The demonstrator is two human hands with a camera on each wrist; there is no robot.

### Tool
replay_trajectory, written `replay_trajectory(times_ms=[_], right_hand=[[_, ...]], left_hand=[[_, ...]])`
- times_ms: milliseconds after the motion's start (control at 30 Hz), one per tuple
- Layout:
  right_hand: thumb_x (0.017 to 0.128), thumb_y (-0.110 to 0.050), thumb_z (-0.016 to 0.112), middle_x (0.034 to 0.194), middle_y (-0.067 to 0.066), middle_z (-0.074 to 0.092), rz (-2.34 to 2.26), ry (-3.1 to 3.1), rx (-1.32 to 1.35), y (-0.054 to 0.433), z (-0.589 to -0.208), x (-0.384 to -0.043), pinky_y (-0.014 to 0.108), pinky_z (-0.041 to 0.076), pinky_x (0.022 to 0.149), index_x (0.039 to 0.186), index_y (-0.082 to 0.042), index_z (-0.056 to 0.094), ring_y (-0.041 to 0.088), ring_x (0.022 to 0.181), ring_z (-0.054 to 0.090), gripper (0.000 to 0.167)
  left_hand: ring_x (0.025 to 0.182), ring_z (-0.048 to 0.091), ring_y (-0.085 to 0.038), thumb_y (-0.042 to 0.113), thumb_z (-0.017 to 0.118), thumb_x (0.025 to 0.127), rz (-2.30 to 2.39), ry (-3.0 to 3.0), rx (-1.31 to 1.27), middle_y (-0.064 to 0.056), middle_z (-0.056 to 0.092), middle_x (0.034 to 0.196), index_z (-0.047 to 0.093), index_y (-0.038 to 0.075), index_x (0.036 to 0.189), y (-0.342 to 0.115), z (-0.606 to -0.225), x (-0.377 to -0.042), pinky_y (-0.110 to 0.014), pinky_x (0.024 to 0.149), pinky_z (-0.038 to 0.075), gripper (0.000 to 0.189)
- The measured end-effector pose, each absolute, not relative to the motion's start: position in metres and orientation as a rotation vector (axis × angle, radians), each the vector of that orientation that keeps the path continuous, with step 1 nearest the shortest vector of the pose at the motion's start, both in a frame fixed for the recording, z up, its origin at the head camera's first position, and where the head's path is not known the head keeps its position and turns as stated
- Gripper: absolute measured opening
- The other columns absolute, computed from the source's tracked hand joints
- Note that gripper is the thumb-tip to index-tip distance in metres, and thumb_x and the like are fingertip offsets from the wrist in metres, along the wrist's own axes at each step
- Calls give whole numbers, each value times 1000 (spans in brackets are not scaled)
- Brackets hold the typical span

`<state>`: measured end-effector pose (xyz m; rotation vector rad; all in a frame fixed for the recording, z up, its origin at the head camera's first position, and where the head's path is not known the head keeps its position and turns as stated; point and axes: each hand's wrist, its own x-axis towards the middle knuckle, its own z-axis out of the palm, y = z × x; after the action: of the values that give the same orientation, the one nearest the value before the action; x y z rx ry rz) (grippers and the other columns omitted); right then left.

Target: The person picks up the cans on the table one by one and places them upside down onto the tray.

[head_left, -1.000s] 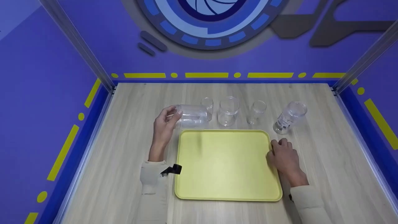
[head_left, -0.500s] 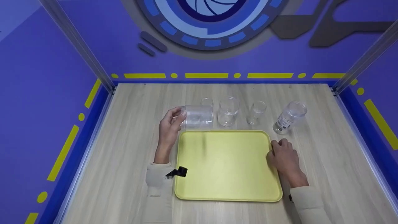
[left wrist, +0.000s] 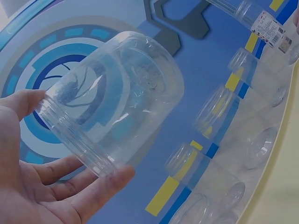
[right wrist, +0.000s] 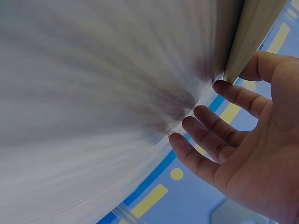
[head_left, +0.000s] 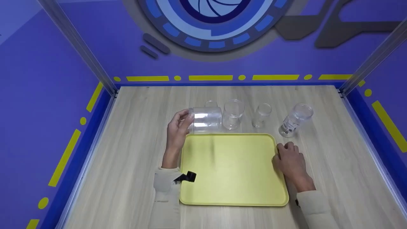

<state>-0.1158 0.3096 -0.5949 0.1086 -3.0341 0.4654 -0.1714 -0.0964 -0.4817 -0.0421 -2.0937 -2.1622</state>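
A clear wide-mouthed plastic jar (head_left: 206,119) lies sideways in the grip of my left hand (head_left: 178,132), above the table near the tray's back-left corner. In the left wrist view, thumb and fingers hold the jar (left wrist: 126,88) around its ridged neck, its base pointing away from the palm. My right hand (head_left: 290,162) is at the right edge of the yellow tray (head_left: 235,171). Seen from the right wrist, its thumb and index finger (right wrist: 238,95) meet at the tray rim (right wrist: 250,39), while the other fingertips touch the tabletop (right wrist: 93,107).
Behind the tray stand a small glass (head_left: 211,103), partly hidden by the jar, a wider glass (head_left: 233,114) and another small glass (head_left: 261,115). A clear labelled bottle (head_left: 295,121) is at the right. Blue panels (head_left: 203,63) enclose the wooden table (head_left: 133,152).
My left hand has carried the jar to the right, so it now covers most of the leftmost small glass. The right hand and tray stay in place.
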Motion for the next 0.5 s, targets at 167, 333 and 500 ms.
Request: replay_trajectory(times_ms=[167,333,500], right_hand=[[99,-13,60,111,28,51,463,-3046,103,309,-595,-115,63,47,69,116,3,62,48,99,52,23],[99,-13,60,111,28,51,465,-3051,95,309,-595,-115,64,47,71,116,3,62,48,99,53,23],[99,-13,60,110,28,52,468,-3039,100,309,-595,-115,64,47,70,114,3,62,48,99,53,23]], left_hand=[[115,68,-27,37,66,100,-2146,-2106,-51,-13,66,126,62,2,141,-93,-483,-170,-46,83,57,54],[116,68,-27,39,66,99,-2157,-2107,-38,-13,66,127,62,2,140,-89,-483,-170,-37,79,54,55],[116,68,-28,39,67,99,-2174,-2100,-34,-14,65,126,62,1,139,-84,-483,-170,-35,79,56,55]])
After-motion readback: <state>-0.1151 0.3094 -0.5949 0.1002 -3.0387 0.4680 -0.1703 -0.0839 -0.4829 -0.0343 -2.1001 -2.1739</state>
